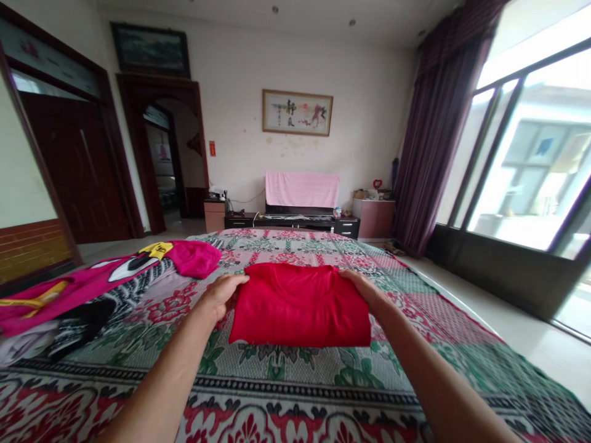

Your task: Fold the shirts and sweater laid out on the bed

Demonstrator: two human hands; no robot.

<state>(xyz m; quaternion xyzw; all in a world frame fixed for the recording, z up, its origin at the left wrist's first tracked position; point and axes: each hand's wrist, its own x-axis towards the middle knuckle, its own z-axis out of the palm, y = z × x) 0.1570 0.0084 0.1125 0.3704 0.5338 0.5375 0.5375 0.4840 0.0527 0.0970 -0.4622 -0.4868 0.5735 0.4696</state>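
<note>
A red shirt (302, 311), folded into a rough rectangle with its round neckline facing up, is held out in front of me over the patterned bedspread (272, 412). My left hand (226, 290) pinches its upper left corner, thumb and fingers closed on the cloth. At the upper right corner, my right hand (360, 287) grips the shirt in the same way, its fingers partly hidden behind the fabric. Whether the shirt's lower edge touches the bed, I cannot tell.
To the left on the bed lies a heap of clothes with a bright pink garment (133, 271) and a black-and-white patterned one (124, 301). Beyond the bed stands a low black cabinet (346, 227) below a pink cloth (302, 189). A purple curtain (434, 135) and large windows are on the right.
</note>
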